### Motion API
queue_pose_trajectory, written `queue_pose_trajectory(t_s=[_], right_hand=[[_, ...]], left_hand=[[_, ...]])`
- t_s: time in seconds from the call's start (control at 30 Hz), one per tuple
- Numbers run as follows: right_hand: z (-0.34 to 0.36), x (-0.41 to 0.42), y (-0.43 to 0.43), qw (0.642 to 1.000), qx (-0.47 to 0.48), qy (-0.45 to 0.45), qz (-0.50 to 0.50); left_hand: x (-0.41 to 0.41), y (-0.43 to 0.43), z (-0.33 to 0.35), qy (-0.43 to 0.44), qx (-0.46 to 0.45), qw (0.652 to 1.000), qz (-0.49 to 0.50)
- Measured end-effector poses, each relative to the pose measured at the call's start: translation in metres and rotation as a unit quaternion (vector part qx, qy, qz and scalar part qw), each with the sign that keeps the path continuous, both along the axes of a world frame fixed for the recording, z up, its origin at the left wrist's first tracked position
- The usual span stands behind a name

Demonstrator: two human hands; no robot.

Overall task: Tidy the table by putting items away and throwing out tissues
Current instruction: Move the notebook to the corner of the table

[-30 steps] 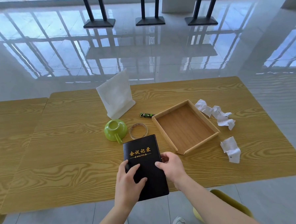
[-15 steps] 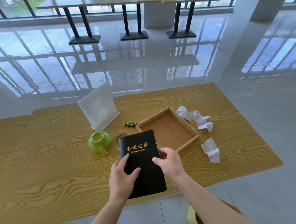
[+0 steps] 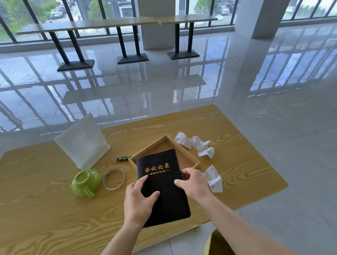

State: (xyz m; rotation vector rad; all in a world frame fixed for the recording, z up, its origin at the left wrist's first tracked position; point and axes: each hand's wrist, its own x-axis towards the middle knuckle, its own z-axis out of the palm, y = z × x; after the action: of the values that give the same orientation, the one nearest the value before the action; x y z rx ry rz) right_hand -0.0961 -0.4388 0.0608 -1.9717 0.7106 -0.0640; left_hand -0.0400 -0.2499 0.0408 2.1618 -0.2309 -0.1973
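A black notebook (image 3: 163, 188) with gold lettering is held above the table, its far end over the wooden tray (image 3: 165, 142). My left hand (image 3: 138, 203) grips its left edge and my right hand (image 3: 194, 183) grips its right edge. Crumpled white tissues (image 3: 196, 145) lie just right of the tray. Another crumpled tissue (image 3: 213, 178) lies beside my right hand. An upturned green cup (image 3: 85, 181), a ring of clear tape (image 3: 113, 179) and a small green packet (image 3: 122, 159) sit left of the tray.
A white standing paper bag (image 3: 82, 143) is at the back left of the wooden table (image 3: 41, 221). A yellow-green bin (image 3: 215, 247) stands on the floor below the table's near edge. Glossy floor and bar tables lie beyond.
Both hands have carried the notebook forward and right, from the table's near edge to above the tray. The view has tilted up.
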Motion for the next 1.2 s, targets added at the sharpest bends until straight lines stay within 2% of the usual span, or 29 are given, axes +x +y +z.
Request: queue_pose_trajectory(t_s=[0.8, 1.0, 1.2], right_hand=[[0.023, 0.060, 0.015, 0.986, -0.014, 0.023, -0.164], [0.024, 0.062, -0.015, 0.983, -0.001, 0.000, -0.183], [0.020, 0.058, -0.085, 0.981, 0.010, -0.011, -0.194]], left_hand=[[0.119, -0.019, 0.017, -0.005, 0.025, 0.984, -0.175], [0.127, -0.054, 0.021, -0.007, 0.024, 0.982, -0.189], [0.123, -0.128, 0.023, -0.010, 0.037, 0.979, -0.200]])
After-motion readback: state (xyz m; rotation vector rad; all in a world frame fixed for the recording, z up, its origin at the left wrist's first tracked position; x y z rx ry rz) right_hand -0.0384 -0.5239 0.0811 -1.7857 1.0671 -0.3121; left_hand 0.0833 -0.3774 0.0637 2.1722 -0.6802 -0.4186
